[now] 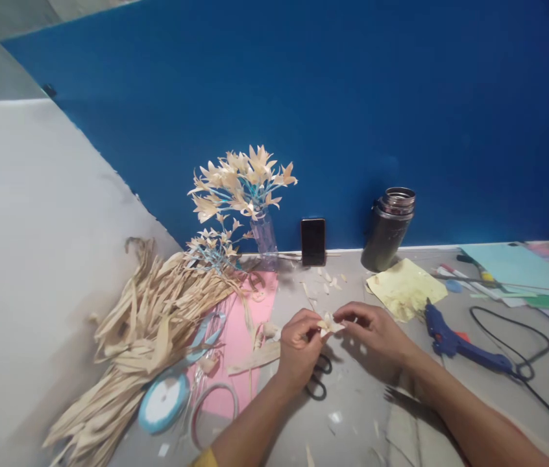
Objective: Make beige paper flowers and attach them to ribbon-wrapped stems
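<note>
— Flower (330, 325) first: where is it?

— Small and pale, it sits between the two hands above the grey tabletop (357, 421), just beyond the black scissors (322, 383).

— What is the left hand (298, 340) doing?

— Its thumb and fingertips are pinched together on the flower's near-left side, the other fingers curled in.

— And the right hand (372, 329)?

— Thumb and forefinger reach the petals from the other side. The fingertips are small in this view, so I cannot tell whether they grip or only touch.

— What lies to the left?

— A heap of dried husks (158, 311), partly over a pink sheet (235, 363), with a blue ribbon spool (164, 402) near its lower end.

— Farther back?

— A clear vase (265, 241) of similar flowers, then an upright phone (313, 242) and an uncapped dark flask (387, 233), all near the blue panel (333, 117).

— To the right?

— A crumpled yellow sheet (403, 285), and just beside it a blue glue gun (464, 347), its black cord looping away.
</note>
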`<state>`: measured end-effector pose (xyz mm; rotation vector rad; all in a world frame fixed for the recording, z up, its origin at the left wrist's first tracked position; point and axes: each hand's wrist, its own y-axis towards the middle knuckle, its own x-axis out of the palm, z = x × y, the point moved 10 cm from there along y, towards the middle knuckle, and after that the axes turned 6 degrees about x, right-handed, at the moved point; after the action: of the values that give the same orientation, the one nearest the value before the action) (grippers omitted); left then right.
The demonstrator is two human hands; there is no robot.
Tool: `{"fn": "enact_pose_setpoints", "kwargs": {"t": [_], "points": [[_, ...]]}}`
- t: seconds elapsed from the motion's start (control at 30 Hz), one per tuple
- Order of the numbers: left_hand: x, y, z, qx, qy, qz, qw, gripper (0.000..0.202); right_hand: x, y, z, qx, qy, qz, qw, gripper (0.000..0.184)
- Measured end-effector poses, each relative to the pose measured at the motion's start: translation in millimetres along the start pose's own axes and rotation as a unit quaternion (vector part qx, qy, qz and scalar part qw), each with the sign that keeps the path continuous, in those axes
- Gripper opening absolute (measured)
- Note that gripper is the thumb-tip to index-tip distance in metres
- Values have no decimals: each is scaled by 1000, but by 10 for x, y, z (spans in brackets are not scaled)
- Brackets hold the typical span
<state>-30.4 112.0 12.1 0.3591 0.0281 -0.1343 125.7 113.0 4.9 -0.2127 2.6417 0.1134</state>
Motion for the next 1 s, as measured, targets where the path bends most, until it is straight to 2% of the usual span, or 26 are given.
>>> {"fn": "enact_pose_setpoints", "kwargs": {"t": [0.2, 0.43, 0.63, 0.7, 0.83, 0.93, 1.0], "points": [[129, -74, -93, -28, -31, -34, 999, 5, 260, -65, -47, 15, 55, -87, 995, 13], [153, -86, -173, -69, -67, -36, 995, 9, 291, -89, -52, 51, 46, -108, 992, 10], [166, -116, -319, -127, -139, -28, 982, 28, 339, -94, -11, 75, 52, -117, 989, 13], [106, -118, -398, -151, -155, 2, 976, 31, 235, -61, 38, 89, 15, -109, 990, 13], [-25, -149, -579, -215, -175, 67, 958, 34, -296, 104, 113, 112, -123, -25, 986, 18], [-47, -174, -654, -244, -191, 84, 947, 36, -599, 317, 191, 137, -209, 14, 968, 26], [-47, -186, -676, -251, -187, 84, 946, 36, -674, 494, 295, 169, -238, 38, 956, 33]]}}
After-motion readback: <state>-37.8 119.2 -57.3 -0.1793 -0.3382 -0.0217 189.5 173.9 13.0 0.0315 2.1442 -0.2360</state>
